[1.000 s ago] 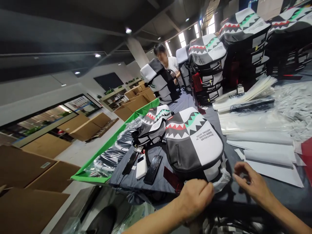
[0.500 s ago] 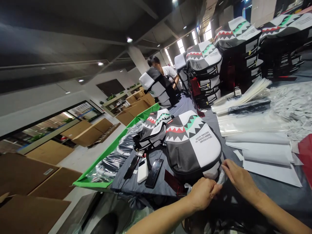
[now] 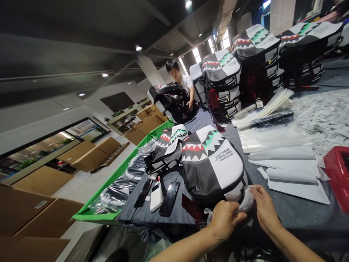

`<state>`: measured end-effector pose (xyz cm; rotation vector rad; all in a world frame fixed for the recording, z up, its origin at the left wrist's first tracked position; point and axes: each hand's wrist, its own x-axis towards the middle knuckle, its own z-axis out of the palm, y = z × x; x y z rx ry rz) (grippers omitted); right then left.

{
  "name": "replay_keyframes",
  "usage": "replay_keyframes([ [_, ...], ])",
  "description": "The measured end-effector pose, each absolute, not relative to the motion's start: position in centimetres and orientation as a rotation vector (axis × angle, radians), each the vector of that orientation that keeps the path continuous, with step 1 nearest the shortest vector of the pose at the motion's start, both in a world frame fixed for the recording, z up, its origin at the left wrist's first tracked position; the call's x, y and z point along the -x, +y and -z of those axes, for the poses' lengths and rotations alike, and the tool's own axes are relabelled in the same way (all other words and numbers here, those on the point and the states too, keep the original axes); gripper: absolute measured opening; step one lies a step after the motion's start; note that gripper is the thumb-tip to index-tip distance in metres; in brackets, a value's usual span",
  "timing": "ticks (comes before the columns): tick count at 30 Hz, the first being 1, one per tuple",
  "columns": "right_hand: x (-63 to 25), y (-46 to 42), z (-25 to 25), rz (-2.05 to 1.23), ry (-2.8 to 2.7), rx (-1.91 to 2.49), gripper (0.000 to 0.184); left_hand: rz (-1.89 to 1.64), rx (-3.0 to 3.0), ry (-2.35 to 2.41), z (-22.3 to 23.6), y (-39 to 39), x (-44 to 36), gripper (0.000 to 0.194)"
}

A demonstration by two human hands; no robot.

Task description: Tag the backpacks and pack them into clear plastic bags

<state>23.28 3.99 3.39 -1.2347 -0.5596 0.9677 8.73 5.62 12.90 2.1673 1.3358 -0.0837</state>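
Note:
A grey and white backpack [image 3: 215, 165] with a shark-teeth print lies flat on the dark table [image 3: 300, 211] in front of me. At its near edge both hands pinch a piece of clear plastic film [image 3: 246, 199]. My left hand [image 3: 226, 219] is closed on the film's left end. My right hand [image 3: 264, 209] grips its right end with thumb and fingers. A second shark-print backpack [image 3: 167, 147] lies just left of the first.
Two dark phones [image 3: 169, 198] and a white power bank [image 3: 156, 191] lie left of the backpack. White sheets [image 3: 289, 171] and clear bags lie to the right, a red bin [image 3: 338, 174] beyond. Stacked backpacks [image 3: 222, 85] stand behind. A green-edged bin [image 3: 122, 174] holds bagged items. A person works at the far end.
My right hand has moved left to the backpack's near edge and closed on the plastic film. My left hand lifted slightly with the film. The far person has turned a backpack over.

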Motion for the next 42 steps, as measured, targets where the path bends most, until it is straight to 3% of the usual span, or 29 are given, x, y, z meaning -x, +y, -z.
replay_keyframes([
  [12,-23.4,5.5,-1.4,-0.711,-0.822,1.473,0.052,0.002,-2.097,1.058,-13.2,7.1,-8.2,0.04],
  [15,-25.9,4.2,-3.0,-0.476,-1.041,1.458,0.04,-0.047,-2.162,1.04,-13.1,6.8,-8.1,0.042],
  [17,-27.0,3.4,-4.7,-0.151,-1.409,1.286,0.024,-0.028,-2.24,1.038,-12.6,6.6,-8.2,0.039],
  [19,-27.4,3.0,-6.4,0.086,-1.869,0.964,0.026,0.005,-2.411,0.984,-11.8,6.5,-7.9,0.029],
  [23,-26.9,3.9,-7.4,0.178,-2.259,0.69,0.022,0.025,-2.948,0.678,-10.0,7.0,-5.3,0.02],
  [26,-26.5,4.9,-7.0,0.188,-2.301,0.731,0.015,-0.223,-3.34,0.414,-8.8,8.1,-1.2,0.014],
  [30,-26.2,5.6,-7.0,0.304,-2.274,0.697,0.018,-0.76,-3.495,0.398,-6.8,9.8,3.0,0.006],
  [34,-25.9,5.9,-7.4,0.504,-2.24,0.64,0.023,-0.854,-3.472,0.403,-5.8,9.8,3.3,0.006],
  [36,-26.1,5.9,-7.4,0.565,-2.22,0.604,0.025,-0.779,-3.382,0.489,-6.9,8.7,2.1,0.017],
  [39,-26.8,5.7,-7.2,0.541,-2.211,0.581,0.03,-0.652,-2.909,0.706,-10.7,6.6,-1.0,0.074],
  [40,-27.2,5.7,-7.2,0.527,-2.21,0.592,0.031,-0.59,-2.706,0.749,-12.0,6.2,-2.3,0.082],
  [42,-27.9,5.6,-7.3,0.542,-2.18,0.602,0.032,-0.411,-2.397,0.812,-14.3,6.5,-5.4,0.066],
])
